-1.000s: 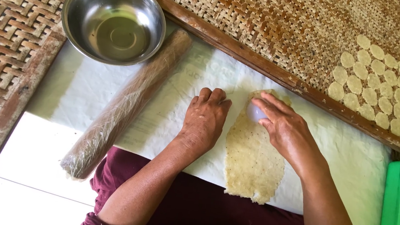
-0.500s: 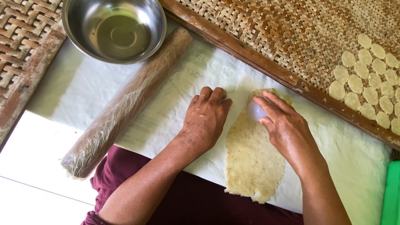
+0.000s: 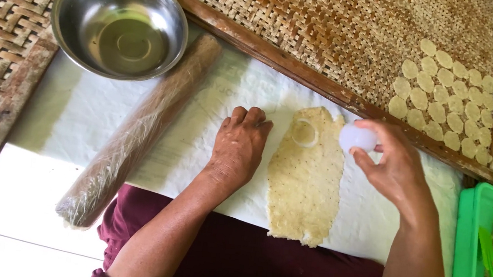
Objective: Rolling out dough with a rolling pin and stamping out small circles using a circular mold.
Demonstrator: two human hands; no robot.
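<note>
A steel bowl (image 3: 119, 24), wrapped rolling pin (image 3: 138, 134), woven tray (image 3: 329, 26) of dough rounds (image 3: 443, 97), and green crate (image 3: 470, 250) of perhaps crumbs.

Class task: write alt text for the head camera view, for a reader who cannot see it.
A right hand lifts a small round white cutter above a flat dough sheet showing one cut circle, while the left hand presses the white cloth beside it. A wrapped rolling pin and steel bowl lie left.

Flattened, speckled pale dough sheet (image 3: 306, 180) on white plastic, one round hole near its top; small white round cutter (image 3: 357, 138) raised beside it.
</note>
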